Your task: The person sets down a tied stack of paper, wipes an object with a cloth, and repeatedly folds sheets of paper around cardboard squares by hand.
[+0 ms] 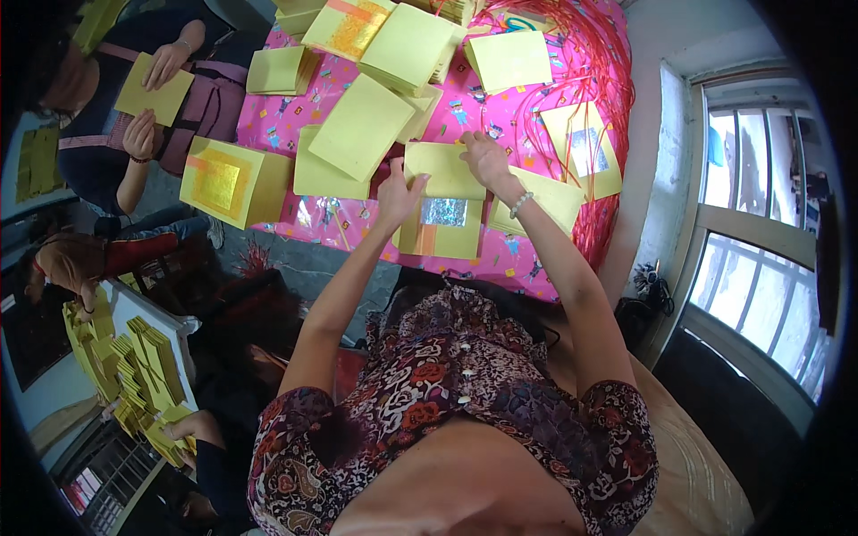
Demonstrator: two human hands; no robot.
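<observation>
A yellow paper sheet lies in front of me, folded or raised over another yellow sheet with a silver foil square. At its left edge is my left hand, thumb and forefinger apart, the thumb touching the lower left corner. My right hand, wearing a beaded bracelet, pinches the sheet's upper right edge; its fingertips are partly hidden. Beneath my right wrist lies more yellow paper. A stack of yellow sheets sits just beyond my left hand.
A pink patterned cloth covers the table. Red strings hang along its right side. Yellow stacks crowd the far side, near green-handled scissors. At left, a co-worker's hands hold yellow paper. Other people handle bundles lower left.
</observation>
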